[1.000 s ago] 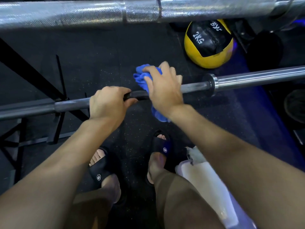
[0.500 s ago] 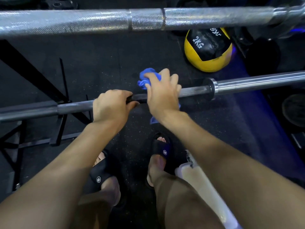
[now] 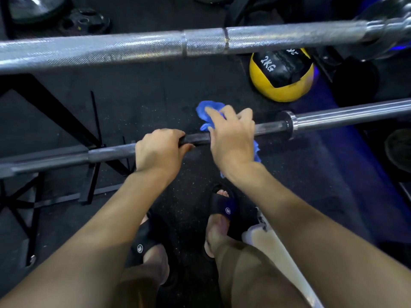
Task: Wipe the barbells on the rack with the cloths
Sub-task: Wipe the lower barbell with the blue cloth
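A dark lower barbell (image 3: pixel 273 126) runs across the middle of the view, its chrome sleeve stretching off to the right. My left hand (image 3: pixel 159 151) grips its shaft from above. Just to the right, my right hand (image 3: pixel 232 138) holds a blue cloth (image 3: pixel 208 110) wrapped over the same shaft, with cloth showing beyond the fingers and hanging below the wrist. A second, silver knurled barbell (image 3: pixel 133 47) lies higher up, across the top of the view.
A yellow and black 2 kg medicine ball (image 3: pixel 281 74) sits on the dark rubber floor behind the bars. Black rack legs (image 3: pixel 44 103) stand at left. Weight plates (image 3: pixel 86 21) lie at top left. My sandalled feet and a white object (image 3: pixel 269 243) are below.
My right hand with the blue cloth has shifted slightly right along the lower bar. My left hand keeps its grip. The view has tilted up a little.
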